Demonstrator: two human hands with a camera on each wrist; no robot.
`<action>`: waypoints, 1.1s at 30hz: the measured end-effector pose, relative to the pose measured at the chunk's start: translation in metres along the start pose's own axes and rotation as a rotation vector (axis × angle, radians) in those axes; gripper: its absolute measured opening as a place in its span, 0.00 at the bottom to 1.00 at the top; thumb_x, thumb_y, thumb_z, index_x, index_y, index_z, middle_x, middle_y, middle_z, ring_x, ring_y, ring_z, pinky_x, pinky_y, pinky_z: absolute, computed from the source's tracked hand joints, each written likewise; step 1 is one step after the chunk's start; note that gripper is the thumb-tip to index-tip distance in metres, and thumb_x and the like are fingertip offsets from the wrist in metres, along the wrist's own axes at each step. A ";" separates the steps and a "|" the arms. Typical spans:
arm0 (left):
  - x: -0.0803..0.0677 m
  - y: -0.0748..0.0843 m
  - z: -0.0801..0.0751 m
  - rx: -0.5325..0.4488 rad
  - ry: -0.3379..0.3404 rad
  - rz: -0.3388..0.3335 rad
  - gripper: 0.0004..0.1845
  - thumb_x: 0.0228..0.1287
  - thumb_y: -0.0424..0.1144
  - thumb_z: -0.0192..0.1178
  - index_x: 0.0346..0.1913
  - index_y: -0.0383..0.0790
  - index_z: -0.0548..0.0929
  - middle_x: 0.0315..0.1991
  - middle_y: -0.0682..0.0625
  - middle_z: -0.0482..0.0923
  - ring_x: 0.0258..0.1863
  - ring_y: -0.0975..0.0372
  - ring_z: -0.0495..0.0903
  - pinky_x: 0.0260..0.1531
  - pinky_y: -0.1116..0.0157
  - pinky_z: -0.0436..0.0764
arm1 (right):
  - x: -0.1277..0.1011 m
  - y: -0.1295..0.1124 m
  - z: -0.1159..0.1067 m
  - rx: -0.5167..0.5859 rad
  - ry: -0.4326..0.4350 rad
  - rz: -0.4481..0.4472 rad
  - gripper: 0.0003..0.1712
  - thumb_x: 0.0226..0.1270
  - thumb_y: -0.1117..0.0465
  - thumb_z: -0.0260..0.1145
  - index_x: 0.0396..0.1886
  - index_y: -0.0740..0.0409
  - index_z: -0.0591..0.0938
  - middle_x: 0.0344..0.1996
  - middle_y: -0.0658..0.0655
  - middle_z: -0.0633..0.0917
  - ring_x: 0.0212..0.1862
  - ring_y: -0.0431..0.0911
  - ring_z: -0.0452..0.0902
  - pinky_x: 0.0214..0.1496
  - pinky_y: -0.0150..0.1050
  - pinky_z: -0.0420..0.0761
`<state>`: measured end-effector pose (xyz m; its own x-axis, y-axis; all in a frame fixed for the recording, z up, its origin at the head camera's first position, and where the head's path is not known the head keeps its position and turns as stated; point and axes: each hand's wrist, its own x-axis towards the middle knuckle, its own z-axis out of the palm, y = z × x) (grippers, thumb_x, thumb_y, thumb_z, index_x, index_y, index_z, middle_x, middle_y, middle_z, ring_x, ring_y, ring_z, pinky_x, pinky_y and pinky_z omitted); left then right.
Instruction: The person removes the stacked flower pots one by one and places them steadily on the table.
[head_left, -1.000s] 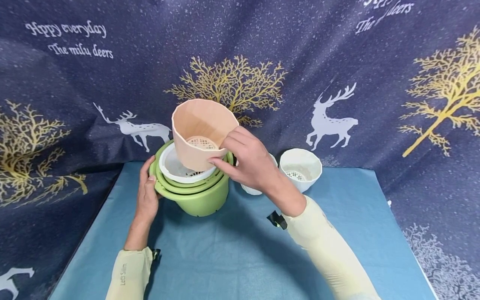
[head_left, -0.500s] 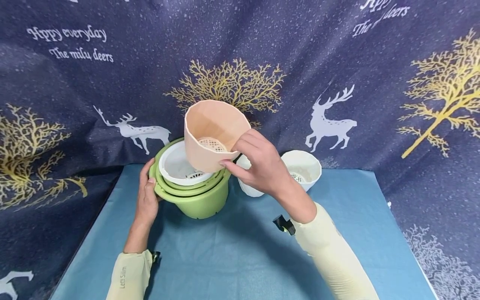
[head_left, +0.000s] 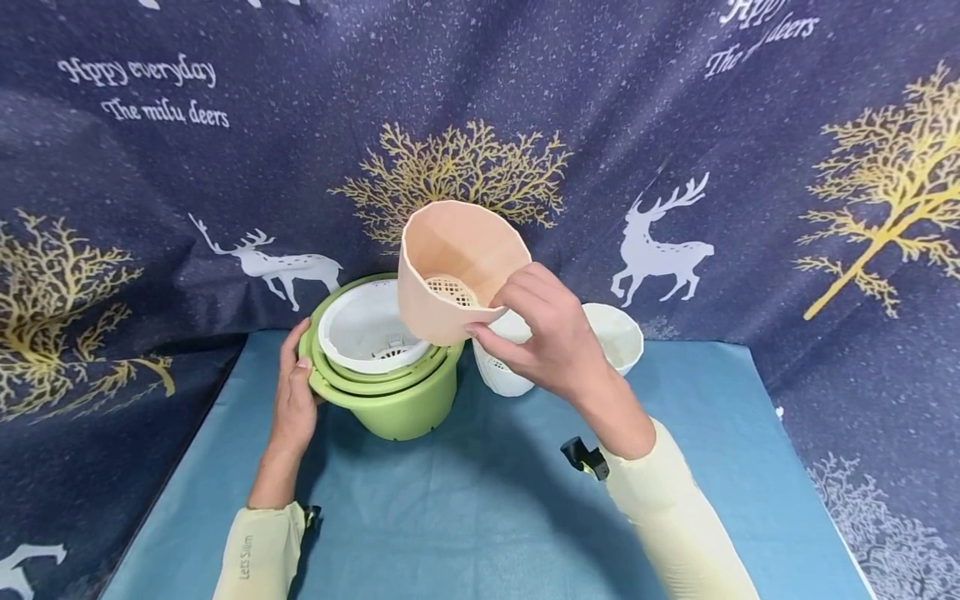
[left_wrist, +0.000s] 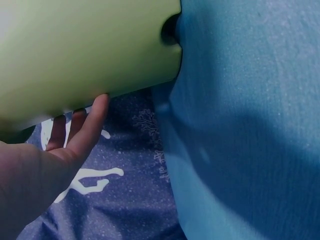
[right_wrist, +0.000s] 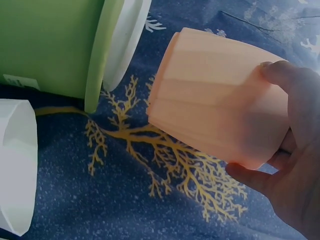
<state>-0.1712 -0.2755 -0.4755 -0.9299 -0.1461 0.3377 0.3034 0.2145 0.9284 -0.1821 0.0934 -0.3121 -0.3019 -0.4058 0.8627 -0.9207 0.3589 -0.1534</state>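
Note:
My right hand grips a peach-coloured faceted pot by its base and holds it tilted in the air, its mouth facing me; a mesh insert shows inside. In the right wrist view the peach pot is held between thumb and fingers. My left hand rests against the left rim of a stack of green pots with a white pot nested on top. In the left wrist view its fingers touch the green wall.
Two white pots stand on the blue cloth behind my right hand. A dark curtain with deer and golden trees hangs close behind. The cloth's edges drop off at left and right.
My right hand has carried the peach pot up and to the right, away from the green stack. The left hand has stayed on the stack's rim.

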 end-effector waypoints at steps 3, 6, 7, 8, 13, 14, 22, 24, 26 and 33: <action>0.000 -0.001 0.000 -0.022 0.001 0.002 0.29 0.86 0.43 0.34 0.85 0.51 0.59 0.72 0.48 0.64 0.41 0.66 0.79 0.28 0.73 0.81 | -0.003 0.001 -0.003 -0.006 0.000 0.003 0.11 0.59 0.62 0.80 0.33 0.60 0.84 0.32 0.55 0.85 0.43 0.55 0.81 0.53 0.48 0.78; 0.000 -0.001 0.000 -0.037 0.004 0.002 0.29 0.86 0.42 0.34 0.85 0.51 0.59 0.73 0.47 0.64 0.43 0.66 0.79 0.29 0.73 0.81 | -0.006 0.001 -0.007 -0.006 -0.001 0.017 0.10 0.59 0.62 0.80 0.34 0.60 0.85 0.34 0.55 0.86 0.44 0.55 0.81 0.54 0.48 0.78; 0.000 -0.001 0.001 -0.040 0.006 0.002 0.29 0.86 0.42 0.34 0.85 0.51 0.59 0.73 0.47 0.64 0.44 0.66 0.79 0.30 0.74 0.82 | -0.007 0.002 -0.008 -0.008 0.000 0.023 0.10 0.60 0.62 0.80 0.35 0.59 0.85 0.34 0.55 0.86 0.45 0.55 0.81 0.55 0.48 0.78; 0.000 -0.001 0.001 -0.042 0.007 0.001 0.29 0.86 0.42 0.34 0.85 0.51 0.59 0.73 0.47 0.64 0.44 0.66 0.79 0.30 0.74 0.82 | -0.008 0.002 -0.009 -0.007 0.001 0.029 0.10 0.60 0.62 0.80 0.35 0.59 0.86 0.35 0.55 0.86 0.45 0.55 0.82 0.55 0.48 0.78; 0.000 -0.001 0.002 -0.060 0.008 0.001 0.30 0.85 0.41 0.34 0.85 0.50 0.59 0.74 0.47 0.63 0.47 0.65 0.79 0.32 0.74 0.82 | -0.012 0.003 -0.017 -0.012 0.013 0.054 0.08 0.61 0.61 0.78 0.35 0.58 0.86 0.36 0.55 0.87 0.45 0.56 0.82 0.56 0.45 0.76; 0.001 -0.001 0.002 -0.062 0.009 0.000 0.30 0.85 0.41 0.34 0.85 0.50 0.59 0.74 0.47 0.63 0.47 0.65 0.79 0.32 0.74 0.82 | -0.013 0.003 -0.018 -0.015 0.017 0.056 0.07 0.61 0.61 0.78 0.34 0.58 0.86 0.35 0.55 0.87 0.44 0.56 0.81 0.56 0.45 0.76; 0.001 -0.001 0.002 -0.054 0.014 0.003 0.30 0.84 0.41 0.34 0.85 0.51 0.59 0.75 0.47 0.63 0.48 0.65 0.78 0.33 0.75 0.82 | -0.023 0.007 -0.030 -0.067 0.035 0.088 0.10 0.60 0.60 0.79 0.32 0.58 0.85 0.33 0.54 0.86 0.44 0.54 0.80 0.53 0.45 0.76; 0.001 -0.001 0.003 -0.059 0.012 0.005 0.30 0.84 0.41 0.34 0.85 0.50 0.59 0.76 0.46 0.62 0.49 0.65 0.78 0.34 0.75 0.82 | -0.025 0.008 -0.032 -0.085 0.036 0.099 0.10 0.60 0.59 0.78 0.31 0.57 0.85 0.32 0.53 0.86 0.43 0.53 0.80 0.52 0.45 0.76; 0.001 -0.001 0.003 -0.066 0.011 0.006 0.30 0.84 0.40 0.34 0.85 0.49 0.59 0.76 0.46 0.62 0.49 0.65 0.78 0.35 0.75 0.82 | -0.028 0.009 -0.035 -0.103 0.036 0.108 0.10 0.60 0.58 0.78 0.31 0.57 0.84 0.32 0.53 0.86 0.43 0.52 0.80 0.52 0.45 0.76; 0.001 -0.001 0.002 -0.063 0.016 0.008 0.30 0.84 0.41 0.34 0.85 0.49 0.60 0.75 0.47 0.63 0.47 0.65 0.78 0.33 0.75 0.82 | -0.035 0.009 -0.043 -0.129 0.044 0.121 0.11 0.62 0.57 0.76 0.30 0.58 0.84 0.30 0.53 0.85 0.42 0.52 0.79 0.51 0.44 0.75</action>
<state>-0.1732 -0.2738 -0.4767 -0.9241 -0.1607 0.3467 0.3234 0.1548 0.9335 -0.1695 0.1474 -0.3232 -0.3951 -0.3169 0.8622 -0.8379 0.5091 -0.1968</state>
